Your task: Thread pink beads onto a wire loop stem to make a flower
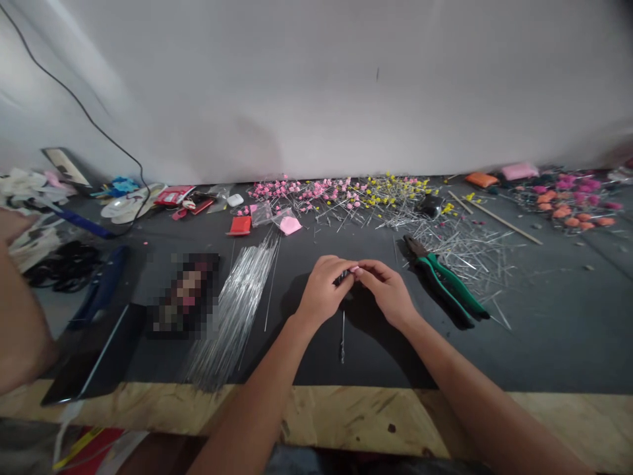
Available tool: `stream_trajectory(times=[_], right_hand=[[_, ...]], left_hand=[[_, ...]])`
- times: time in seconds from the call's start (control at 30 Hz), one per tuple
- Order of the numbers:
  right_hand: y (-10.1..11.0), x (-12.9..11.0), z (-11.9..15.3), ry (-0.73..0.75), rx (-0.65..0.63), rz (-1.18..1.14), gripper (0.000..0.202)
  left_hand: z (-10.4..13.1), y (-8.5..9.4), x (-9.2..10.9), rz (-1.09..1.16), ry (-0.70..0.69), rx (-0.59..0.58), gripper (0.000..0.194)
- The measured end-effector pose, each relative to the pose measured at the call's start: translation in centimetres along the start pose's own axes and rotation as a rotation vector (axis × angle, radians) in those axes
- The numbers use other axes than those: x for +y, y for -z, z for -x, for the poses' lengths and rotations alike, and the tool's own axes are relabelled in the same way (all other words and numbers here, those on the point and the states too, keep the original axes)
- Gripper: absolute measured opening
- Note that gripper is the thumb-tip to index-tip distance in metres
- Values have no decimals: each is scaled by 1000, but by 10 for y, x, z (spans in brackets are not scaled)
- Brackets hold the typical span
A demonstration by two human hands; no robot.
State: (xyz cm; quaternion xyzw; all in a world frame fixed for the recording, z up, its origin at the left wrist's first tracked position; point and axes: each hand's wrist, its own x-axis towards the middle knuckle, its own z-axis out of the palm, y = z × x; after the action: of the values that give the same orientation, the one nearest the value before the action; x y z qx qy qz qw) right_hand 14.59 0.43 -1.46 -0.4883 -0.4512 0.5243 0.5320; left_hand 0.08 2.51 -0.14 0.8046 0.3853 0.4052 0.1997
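My left hand (326, 287) and my right hand (388, 290) meet over the dark table, fingertips closed in a pinch. Between them shows a tiny pink piece of clay (354, 269), mostly covered by the fingers. Below my left hand, a thin metal wire (343, 330) with a twisted lower end points toward me; whether it is held or lies on the table I cannot tell. Pliers (448, 284) with green and black handles lie right of my right hand. To the left is a bundle of straight silvery wires (237, 297).
Pink-tipped wires (306, 192) and yellow-tipped wires (395, 191) are heaped along the wall. Loose wires (475, 257) spread behind the pliers. A pink packet (290, 225) and a red packet (240, 225) lie ahead. Another person's arm (22, 310) enters at left, near a dark phone (99, 356).
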Motion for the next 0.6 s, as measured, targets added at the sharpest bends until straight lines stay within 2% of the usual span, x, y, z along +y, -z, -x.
stream_trajectory(times=[0.2, 0.6], right_hand=[[1, 0, -1, -11, 27, 2, 20], [2, 2, -2, -15, 31, 74, 22]], left_hand=[[0, 0, -2, 2, -45, 11, 18], [-1, 1, -5, 40, -17, 18, 13]])
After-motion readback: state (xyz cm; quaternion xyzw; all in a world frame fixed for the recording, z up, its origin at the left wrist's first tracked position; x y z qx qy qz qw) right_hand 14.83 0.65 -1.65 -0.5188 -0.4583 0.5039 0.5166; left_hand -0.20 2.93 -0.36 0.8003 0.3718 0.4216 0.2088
